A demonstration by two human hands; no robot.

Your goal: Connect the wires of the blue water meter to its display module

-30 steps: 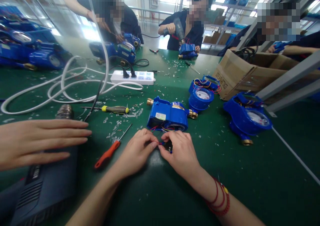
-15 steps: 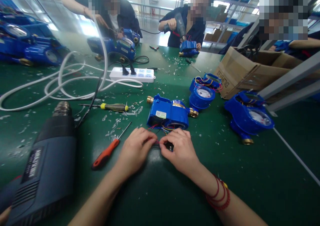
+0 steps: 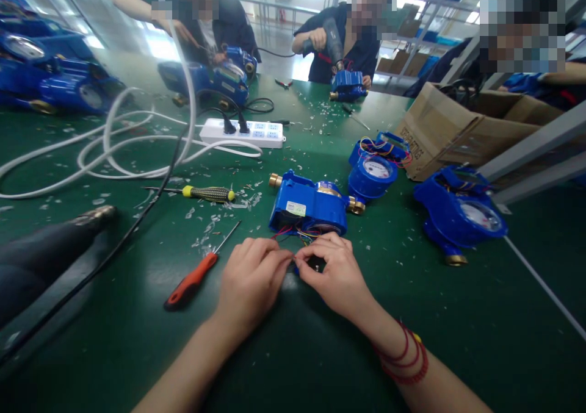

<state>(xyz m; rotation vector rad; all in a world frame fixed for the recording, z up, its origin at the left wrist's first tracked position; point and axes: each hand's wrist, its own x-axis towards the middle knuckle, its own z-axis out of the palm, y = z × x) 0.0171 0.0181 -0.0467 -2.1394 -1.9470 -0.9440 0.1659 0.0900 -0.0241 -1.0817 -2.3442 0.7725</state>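
A blue water meter (image 3: 307,205) with brass ends lies on the green table (image 3: 293,340), thin coloured wires trailing from its near side. My left hand (image 3: 251,282) and my right hand (image 3: 336,276) meet just in front of it. Both pinch those wires (image 3: 293,255) between fingertips, with a small dark part half hidden under my right fingers. Red cords circle my right wrist (image 3: 405,355).
An orange screwdriver (image 3: 195,279) and a yellow-black one (image 3: 206,193) lie to the left, near a blurred heat gun (image 3: 41,260). Two more meters (image 3: 373,172) (image 3: 460,211), a cardboard box (image 3: 448,129), a power strip (image 3: 242,133), white cable and plastic scraps surround. Other people work across the table.
The heat gun at the left has been lifted and swung away, now blurred. My hands have shifted slightly nearer the meter, still pinching the wires.
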